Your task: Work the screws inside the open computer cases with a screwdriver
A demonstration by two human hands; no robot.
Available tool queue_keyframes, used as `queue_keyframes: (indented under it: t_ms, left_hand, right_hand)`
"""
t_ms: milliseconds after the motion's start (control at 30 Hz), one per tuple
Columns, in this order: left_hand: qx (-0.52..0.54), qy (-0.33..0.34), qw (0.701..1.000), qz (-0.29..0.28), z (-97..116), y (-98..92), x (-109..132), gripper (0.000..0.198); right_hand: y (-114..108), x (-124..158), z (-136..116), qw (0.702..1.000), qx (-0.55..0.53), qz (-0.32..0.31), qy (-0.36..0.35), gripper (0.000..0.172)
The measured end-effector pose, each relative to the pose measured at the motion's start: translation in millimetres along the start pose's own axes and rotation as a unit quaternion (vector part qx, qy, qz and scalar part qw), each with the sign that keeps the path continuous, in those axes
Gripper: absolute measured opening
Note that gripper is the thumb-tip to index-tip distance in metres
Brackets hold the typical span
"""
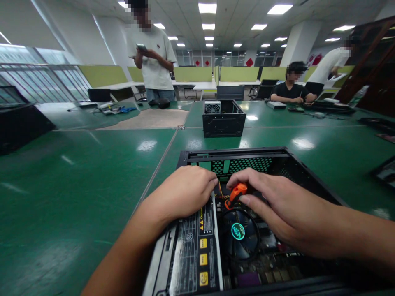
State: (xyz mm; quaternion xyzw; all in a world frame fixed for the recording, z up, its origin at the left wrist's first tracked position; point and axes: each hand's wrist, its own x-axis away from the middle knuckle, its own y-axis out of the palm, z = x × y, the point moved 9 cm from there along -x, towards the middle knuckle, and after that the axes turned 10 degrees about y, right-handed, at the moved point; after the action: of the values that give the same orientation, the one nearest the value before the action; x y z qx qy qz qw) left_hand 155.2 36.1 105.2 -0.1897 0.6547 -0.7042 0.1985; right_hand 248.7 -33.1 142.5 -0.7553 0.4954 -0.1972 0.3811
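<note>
An open black computer case [234, 153] lies before me with its inside facing up. My left hand [193, 189] lies over the far end of the labelled power supply [194, 250]. Its fingers curl down together, and the tips are hidden. Held between thumb and fingers of my right hand [277, 201] is an orange-and-black tool handle [237, 194]; its working end is hidden. The tool slants above the far-left edge of the CPU cooler fan [242, 234]. Thin yellow and red wires [220, 190] run between my hands. Part of the motherboard is covered by my right arm.
A second black case [224, 123] stands farther back on the green table [92, 176]. Dark equipment [21, 119] sits at left, and another dark panel [385, 172] at right. One person [154, 61] stands across the table; two others [293, 88] are at the right.
</note>
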Motion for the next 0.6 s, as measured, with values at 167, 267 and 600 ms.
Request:
queue_keyframes:
  t_ms: [167,267,600]
  left_hand:
    - [-0.014,0.007,1.0,0.0,1.0,-0.1,-0.8,0.035]
    - [-0.011,0.004,1.0,0.002,0.2,0.1,-0.1,0.035]
    - [-0.004,0.004,1.0,0.005,0.0,1.2,0.3,0.038]
  right_hand:
    - [13.9,-3.7,4.9,0.999,0.024,-0.021,-0.001,0.025]
    - [17.4,-2.9,4.0,0.998,0.052,-0.025,-0.017,0.023]
    - [-51.8,21.0,5.4,0.978,0.159,0.135,0.015,0.025]
